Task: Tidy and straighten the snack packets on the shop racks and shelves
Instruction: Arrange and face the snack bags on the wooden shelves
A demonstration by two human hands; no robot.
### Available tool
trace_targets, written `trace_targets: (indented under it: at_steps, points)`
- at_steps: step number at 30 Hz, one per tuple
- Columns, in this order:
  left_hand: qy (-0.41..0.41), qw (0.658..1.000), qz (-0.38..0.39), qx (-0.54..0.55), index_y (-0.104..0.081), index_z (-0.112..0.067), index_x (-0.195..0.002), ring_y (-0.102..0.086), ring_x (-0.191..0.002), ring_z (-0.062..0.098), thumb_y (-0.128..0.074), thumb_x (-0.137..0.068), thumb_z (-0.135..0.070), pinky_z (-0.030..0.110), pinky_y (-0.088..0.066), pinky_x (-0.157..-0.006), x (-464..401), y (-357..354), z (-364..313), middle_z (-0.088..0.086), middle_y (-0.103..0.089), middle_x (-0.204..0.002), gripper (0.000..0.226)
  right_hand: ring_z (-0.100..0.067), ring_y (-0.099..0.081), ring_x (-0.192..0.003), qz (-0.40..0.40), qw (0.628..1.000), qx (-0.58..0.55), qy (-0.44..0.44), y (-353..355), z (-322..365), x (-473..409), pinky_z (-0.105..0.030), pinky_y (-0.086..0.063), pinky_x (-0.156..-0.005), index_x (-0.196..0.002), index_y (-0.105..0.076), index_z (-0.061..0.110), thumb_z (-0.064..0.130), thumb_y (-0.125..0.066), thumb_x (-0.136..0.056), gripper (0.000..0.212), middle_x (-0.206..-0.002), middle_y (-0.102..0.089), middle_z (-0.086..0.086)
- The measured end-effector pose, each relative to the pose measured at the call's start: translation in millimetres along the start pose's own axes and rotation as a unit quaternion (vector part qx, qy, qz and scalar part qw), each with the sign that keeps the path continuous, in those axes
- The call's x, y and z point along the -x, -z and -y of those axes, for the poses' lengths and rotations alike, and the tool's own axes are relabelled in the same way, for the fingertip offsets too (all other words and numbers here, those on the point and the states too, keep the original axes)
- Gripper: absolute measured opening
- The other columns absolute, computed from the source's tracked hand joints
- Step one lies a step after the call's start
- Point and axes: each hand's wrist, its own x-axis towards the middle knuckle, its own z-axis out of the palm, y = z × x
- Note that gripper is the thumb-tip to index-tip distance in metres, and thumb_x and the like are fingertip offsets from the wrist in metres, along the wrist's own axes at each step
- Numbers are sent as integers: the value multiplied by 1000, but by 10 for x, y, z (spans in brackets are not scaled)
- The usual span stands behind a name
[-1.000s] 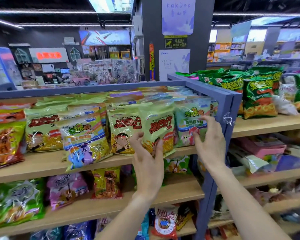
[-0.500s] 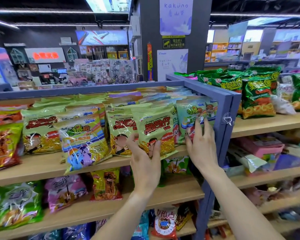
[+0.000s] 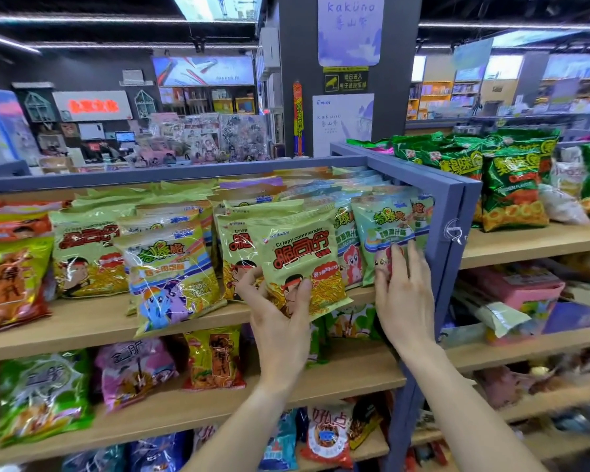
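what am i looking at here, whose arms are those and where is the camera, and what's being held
There is no machine here. The arms belong to a person who wears a wide-angle camera on the head, so the single picture looks forward and down at their own hands, in a shop.

In front of them is a rack with wooden shelves in a blue-grey metal frame, packed with snack packets standing in rows.

The left hand grips a pale green packet marked "Crispy commander" by its lower part, thumb on one side and fingers on the other, at the front edge of the upper shelf.

The right hand rests with straight fingers against a mint green packet next to the frame, as if pressing it into line.

Further right, dark green packets stand on the neighbouring shelf.
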Motion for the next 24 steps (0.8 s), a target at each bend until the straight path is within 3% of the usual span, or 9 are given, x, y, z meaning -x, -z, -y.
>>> trace_targets:
  at_steps: [3, 6, 9, 13, 18, 21, 24]
  points:
    - [-13, 1000, 10, -20, -24, -39, -130, -42, -126, -1, -75, -92, -35, 9, -35, -97, -3, 54, 27, -39, -35, -128, 63, -36, -42, -137, -75, 997, -12, 21, 111, 121, 98, -45, -42, -111, -140, -53, 3, 17, -56, -103, 40, -150, -44, -20]
    - [-29, 1000, 7, -11, -28, -32, -131, -43, -114, -23, -76, -93, -26, -1, -35, -90, -5, 108, 23, -38, -41, -124, 62, -30, -52, -123, -70, 988, -48, 128, 133, 260, 237, -43, -47, -103, -129, -64, 8, 14, -61, -99, 31, -132, -57, -13]
    - [-23, 1000, -2, 9, -30, -34, -129, -49, -116, -15, -77, -92, -23, 5, -45, -87, 17, 189, 61, -20, -50, -128, 60, -26, -49, -125, 7, 988, -36, 149, -6, 320, 271, -42, -44, -106, -135, -61, 17, 16, -64, -96, 40, -132, -57, -7]
    - [-13, 1000, -9, 10, -29, -45, -124, -51, -117, -11, -76, -92, -27, 11, -49, -88, -24, 347, 119, -29, -52, -121, 60, -30, -50, -119, -13, 995, -16, 97, -122, 479, 146, -41, -48, -98, -128, -64, 14, 21, -66, -94, 35, -128, -61, -11]
    - [21, 1000, 4, 14, -27, -50, -124, -48, -119, -11, -77, -91, -34, 9, -47, -92, -87, 500, 166, -19, -55, -124, 62, -31, -50, -119, -15, 997, -35, 66, -125, 559, 159, -39, -47, -95, -126, -64, 13, 21, -67, -94, 33, -127, -59, -12]
    - [24, 999, 18, 26, -29, -48, -126, -57, -116, -1, -77, -91, -33, 19, -51, -94, -106, 564, 199, -15, -60, -120, 62, -32, -51, -120, -28, 995, -57, 73, -84, 544, 257, -36, -47, -92, -126, -64, 11, 15, -71, -91, 36, -127, -58, -12]
    - [29, 999, 26, 29, -29, -53, -124, -57, -120, 2, -77, -90, -35, 22, -50, -98, -109, 616, 203, -13, -60, -123, 62, -34, -53, -119, -37, 993, -76, 80, -65, 540, 328, -41, -48, -97, -125, -65, 9, 11, -71, -90, 36, -124, -58, -12]
